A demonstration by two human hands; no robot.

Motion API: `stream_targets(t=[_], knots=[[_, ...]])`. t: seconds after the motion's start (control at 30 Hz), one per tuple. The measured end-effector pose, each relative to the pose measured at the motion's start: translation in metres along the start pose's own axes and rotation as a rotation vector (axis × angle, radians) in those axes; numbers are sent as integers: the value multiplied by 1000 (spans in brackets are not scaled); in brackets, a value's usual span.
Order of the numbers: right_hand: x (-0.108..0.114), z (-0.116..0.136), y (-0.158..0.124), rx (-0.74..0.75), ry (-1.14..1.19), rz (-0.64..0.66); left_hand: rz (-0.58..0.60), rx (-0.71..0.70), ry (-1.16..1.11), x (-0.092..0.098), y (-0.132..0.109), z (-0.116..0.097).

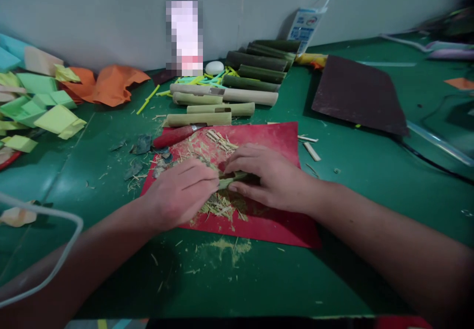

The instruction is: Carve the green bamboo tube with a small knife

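Over a red sheet [274, 143], both hands meet at a green bamboo tube [226, 183] with an opening in its upper side. My left hand [181, 190] is closed at the tube's left end, its fingertips hidden. From the right, my right hand [264, 176] wraps around the other end, thumb in front and fingers behind. Shavings and pale dust [218, 208] lie under and around the tube. A red-handled tool [177, 136] rests on the sheet's far left corner, its working end partly covered by debris.
Pale cut bamboo tubes [200, 119] and darker green ones [255, 72] lie behind the sheet. A dark board [359, 94] is at right, folded coloured papers [40, 102] at left. A blurred bright phone-like screen [185, 37] leans on the wall. A white cable [70, 250] crosses lower left.
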State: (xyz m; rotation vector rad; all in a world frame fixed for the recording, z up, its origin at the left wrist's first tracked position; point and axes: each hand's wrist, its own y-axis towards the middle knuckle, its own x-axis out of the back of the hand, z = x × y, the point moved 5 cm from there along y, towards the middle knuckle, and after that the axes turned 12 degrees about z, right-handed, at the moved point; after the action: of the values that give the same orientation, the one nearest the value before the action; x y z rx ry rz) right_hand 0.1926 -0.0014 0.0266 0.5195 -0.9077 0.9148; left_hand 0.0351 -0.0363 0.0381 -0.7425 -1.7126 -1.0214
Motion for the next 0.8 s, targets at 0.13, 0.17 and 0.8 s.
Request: stream_targets(t=[0.13,0.17,0.8], knots=[[0,0,1,-7,5,4,5,-3,-23,-1,1,-1],[0,0,1,-9,4,2,2,2,-19,0,1,0],[0,0,0,-15,15,-16,-31,6,18,2,-7,0]])
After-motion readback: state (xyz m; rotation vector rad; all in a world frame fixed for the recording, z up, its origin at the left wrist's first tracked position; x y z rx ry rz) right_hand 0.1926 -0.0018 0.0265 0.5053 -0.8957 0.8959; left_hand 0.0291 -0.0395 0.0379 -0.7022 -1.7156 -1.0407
